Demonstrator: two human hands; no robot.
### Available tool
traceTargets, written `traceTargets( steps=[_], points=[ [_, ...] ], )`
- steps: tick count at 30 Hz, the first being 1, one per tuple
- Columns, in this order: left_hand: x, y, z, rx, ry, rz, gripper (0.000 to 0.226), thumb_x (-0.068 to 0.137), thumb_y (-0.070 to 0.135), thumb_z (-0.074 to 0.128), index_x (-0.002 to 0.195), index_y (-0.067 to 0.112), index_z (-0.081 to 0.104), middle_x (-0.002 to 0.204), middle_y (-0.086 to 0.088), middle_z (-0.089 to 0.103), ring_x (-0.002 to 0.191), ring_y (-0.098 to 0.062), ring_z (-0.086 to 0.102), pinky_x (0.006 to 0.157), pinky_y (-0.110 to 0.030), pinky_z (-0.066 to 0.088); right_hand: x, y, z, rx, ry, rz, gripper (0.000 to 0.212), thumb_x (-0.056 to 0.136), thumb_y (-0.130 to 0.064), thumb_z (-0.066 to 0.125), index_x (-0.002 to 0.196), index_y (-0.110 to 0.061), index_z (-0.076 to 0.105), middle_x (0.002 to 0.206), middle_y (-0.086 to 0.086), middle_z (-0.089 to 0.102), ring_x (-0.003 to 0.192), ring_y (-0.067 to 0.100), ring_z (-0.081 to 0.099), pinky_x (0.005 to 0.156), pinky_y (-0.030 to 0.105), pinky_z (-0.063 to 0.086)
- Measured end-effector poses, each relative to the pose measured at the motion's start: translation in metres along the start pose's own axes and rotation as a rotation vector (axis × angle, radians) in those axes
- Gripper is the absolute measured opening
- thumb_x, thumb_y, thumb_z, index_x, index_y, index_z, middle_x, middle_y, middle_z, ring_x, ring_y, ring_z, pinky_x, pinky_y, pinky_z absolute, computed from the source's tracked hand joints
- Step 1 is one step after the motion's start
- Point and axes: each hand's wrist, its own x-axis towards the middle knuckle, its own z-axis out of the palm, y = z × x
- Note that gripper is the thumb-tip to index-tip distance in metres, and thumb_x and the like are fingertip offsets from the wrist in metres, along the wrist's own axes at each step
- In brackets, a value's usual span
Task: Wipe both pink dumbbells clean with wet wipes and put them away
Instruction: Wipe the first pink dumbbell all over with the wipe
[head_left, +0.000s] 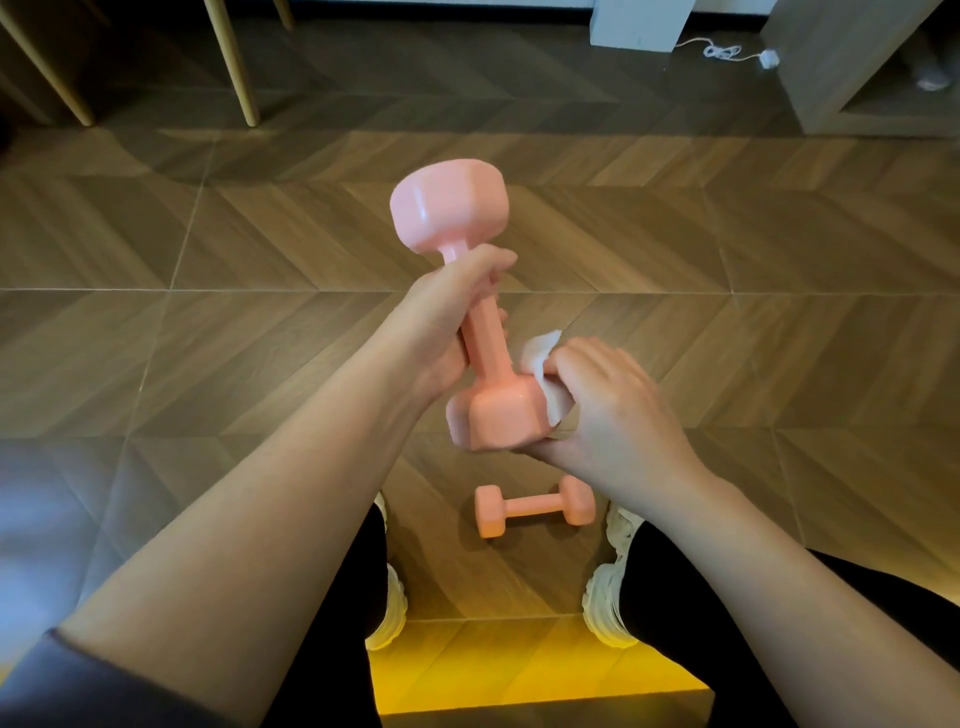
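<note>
– Forearms (249, 519) fill the near field. What do they carry?

– One held dumbbell (483, 338), tilted a little off upright. One head stands above the left hand (441, 317) and the other sits below it. The left hand's fingers are wrapped fully round the upper handle. A bunched wet wipe (540, 348) lies against the side of the lower head that faces the right hand (618, 410). That hand's fingers curl over the wipe and clamp it to the head. Its palm side is hidden.

– Which step is in hand?

– By judgement, wiping the lower head of the first dumbbell. Whether the upper head or the handle is clean cannot be told.

– Where is the other unit?

– The second dumbbell (535, 506) lies on its side on the floor (208, 338). It is below the right hand, between two white shoes (608, 597), and neither hand touches it.

– What does the next move call for?

– Probably turning the head under the wipe to reach its remaining faces. The left hand then needs to move along the handle to expose the covered part. Wet plastic may slip, so hold firmly.
</note>
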Motion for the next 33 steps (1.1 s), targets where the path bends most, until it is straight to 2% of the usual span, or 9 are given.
traceTargets(
  steps=[2,7,13,17,19,24,27,30,33],
  points=[
    [0.000,-0.002,0.000,-0.004,0.027,-0.034,0.022,0.087,0.025,0.068,0.073,0.017,0.053,0.063,0.002,0.047,0.056,-0.013,0.046,0.060,-0.027,0.041,0.000,0.000,0.002,0.013,-0.044,-0.016,0.051,0.057,-0.033,0.091,0.089,-0.011,0.058,0.084,-0.005,0.053,0.081,0.012,0.043,0.070,0.019,0.021],
    [-0.004,-0.002,0.003,-0.068,-0.052,-0.043,0.029,0.089,0.024,0.060,0.066,0.019,0.043,0.050,0.003,0.039,0.044,-0.013,0.036,0.046,-0.024,0.032,0.005,-0.003,0.002,0.240,-0.287,0.036,0.041,0.067,-0.048,0.073,0.095,-0.022,0.058,0.094,-0.010,0.058,0.089,0.011,0.054,0.074,0.027,0.041],
    [-0.004,0.003,0.003,-0.126,-0.030,-0.046,0.028,0.091,0.022,0.056,0.070,0.018,0.038,0.050,0.004,0.034,0.041,-0.012,0.032,0.041,-0.022,0.029,0.002,-0.007,-0.003,0.132,-0.079,0.018,0.050,0.065,-0.048,0.082,0.088,-0.010,0.059,0.085,-0.011,0.047,0.077,0.009,0.042,0.069,0.025,0.035],
    [-0.004,0.001,0.003,-0.109,-0.068,-0.062,0.028,0.091,0.024,0.055,0.069,0.018,0.038,0.049,0.004,0.034,0.042,-0.012,0.032,0.042,-0.021,0.028,0.004,-0.014,-0.007,0.326,-0.294,0.151,0.042,0.068,-0.044,0.080,0.098,-0.023,0.060,0.094,-0.017,0.055,0.088,0.006,0.054,0.073,0.029,0.046],
    [-0.003,-0.002,0.003,-0.064,-0.057,-0.030,0.026,0.090,0.025,0.057,0.069,0.017,0.043,0.054,0.002,0.042,0.046,-0.013,0.039,0.047,-0.023,0.035,0.003,-0.012,-0.004,0.258,-0.285,0.148,0.042,0.067,-0.046,0.079,0.096,-0.022,0.061,0.093,-0.015,0.057,0.088,0.008,0.055,0.072,0.030,0.046],
    [0.002,-0.002,0.003,0.033,0.013,0.002,0.016,0.089,0.026,0.063,0.080,0.015,0.056,0.072,0.002,0.049,0.064,-0.014,0.048,0.066,-0.028,0.042,0.001,-0.003,-0.001,0.020,-0.099,0.099,0.051,0.059,-0.043,0.086,0.090,-0.016,0.057,0.086,-0.014,0.046,0.077,0.007,0.041,0.062,0.022,0.024],
    [0.002,-0.006,0.001,0.007,0.031,-0.053,0.020,0.088,0.026,0.065,0.072,0.018,0.055,0.064,0.003,0.049,0.055,-0.013,0.047,0.057,-0.026,0.041,0.001,-0.008,-0.002,0.105,-0.196,0.093,0.045,0.062,-0.044,0.084,0.090,-0.021,0.057,0.087,-0.015,0.053,0.083,0.007,0.049,0.064,0.021,0.034],
    [0.000,-0.007,0.003,-0.057,0.001,-0.088,0.026,0.088,0.026,0.064,0.068,0.021,0.048,0.054,0.006,0.044,0.046,-0.010,0.041,0.049,-0.023,0.036,0.004,-0.009,0.001,0.226,-0.311,0.149,0.036,0.065,-0.044,0.080,0.081,-0.029,0.051,0.080,-0.013,0.055,0.078,0.008,0.053,0.067,0.030,0.046],
    [-0.001,-0.004,0.004,-0.116,0.005,-0.084,0.030,0.089,0.024,0.062,0.066,0.022,0.043,0.051,0.007,0.039,0.043,-0.009,0.036,0.047,-0.021,0.033,0.005,-0.004,0.004,0.107,-0.218,0.048,0.044,0.062,-0.045,0.081,0.080,-0.025,0.046,0.077,-0.013,0.047,0.073,0.011,0.045,0.070,0.028,0.036]
  ],
)
